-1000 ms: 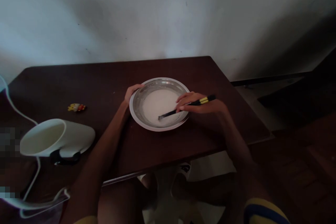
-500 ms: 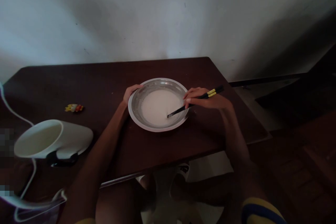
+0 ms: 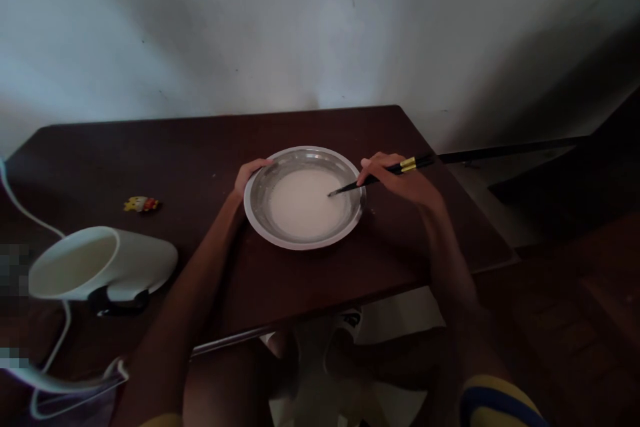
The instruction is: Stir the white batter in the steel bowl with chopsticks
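A wide metal bowl (image 3: 257, 220) stands on the dark table, holding a whitish liquid (image 3: 307, 207). At the bowl's left side my left hand (image 3: 249, 175) grips the rim, thumb on top and the other fingers hidden beneath. My right hand (image 3: 395, 175) is closed around black chopsticks (image 3: 373, 180) with yellow bands, just beyond the right rim. Their tips point down and left into the bowl, at the right part of the liquid; whether they dip below the surface is hard to tell.
To the left stands a white pitcher (image 3: 145, 257) with a black handle. Behind it lies a small yellow and red figurine (image 3: 141, 204). A white cord (image 3: 30, 210) runs down the left side. The table (image 3: 200, 147) meets a pale wall (image 3: 280, 33) at the back.
My right hand has lifted slightly and moved right, and the chopstick tips have shifted up and right across the liquid. My left hand stays on the rim.
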The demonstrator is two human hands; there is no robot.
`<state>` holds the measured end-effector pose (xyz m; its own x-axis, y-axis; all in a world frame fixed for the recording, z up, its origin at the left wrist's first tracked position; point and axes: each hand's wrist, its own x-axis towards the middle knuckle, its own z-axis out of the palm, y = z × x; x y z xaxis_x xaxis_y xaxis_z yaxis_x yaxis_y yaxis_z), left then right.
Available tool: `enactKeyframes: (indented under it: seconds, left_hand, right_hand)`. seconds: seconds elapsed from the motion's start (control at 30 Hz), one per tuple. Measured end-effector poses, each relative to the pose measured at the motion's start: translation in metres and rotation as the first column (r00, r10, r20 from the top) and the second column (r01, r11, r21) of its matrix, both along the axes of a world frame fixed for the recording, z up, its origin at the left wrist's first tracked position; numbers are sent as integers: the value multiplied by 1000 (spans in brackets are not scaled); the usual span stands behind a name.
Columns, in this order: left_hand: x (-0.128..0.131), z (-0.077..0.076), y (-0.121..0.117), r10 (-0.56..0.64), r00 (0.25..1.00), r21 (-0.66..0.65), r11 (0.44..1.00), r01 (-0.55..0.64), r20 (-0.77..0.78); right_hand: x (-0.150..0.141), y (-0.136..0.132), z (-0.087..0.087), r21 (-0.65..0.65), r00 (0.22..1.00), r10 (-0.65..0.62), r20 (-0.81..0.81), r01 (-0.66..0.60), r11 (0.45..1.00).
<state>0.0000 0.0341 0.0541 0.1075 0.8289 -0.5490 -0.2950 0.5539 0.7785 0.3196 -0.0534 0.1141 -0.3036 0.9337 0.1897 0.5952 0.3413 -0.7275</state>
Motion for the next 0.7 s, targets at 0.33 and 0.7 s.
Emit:
enactKeyframes:
  seconds: [0.33,0.7]
  left_hand:
    - [5,9,-6,47,999,-69,996,-48,-7]
    - [1,0,0,75,997,-36,997,-75,-1]
  right_hand:
    - [-35,3,-33,27,970,242,-6,-241,970]
    - [-15,-4,-2,-71,990,130,-57,-134,988]
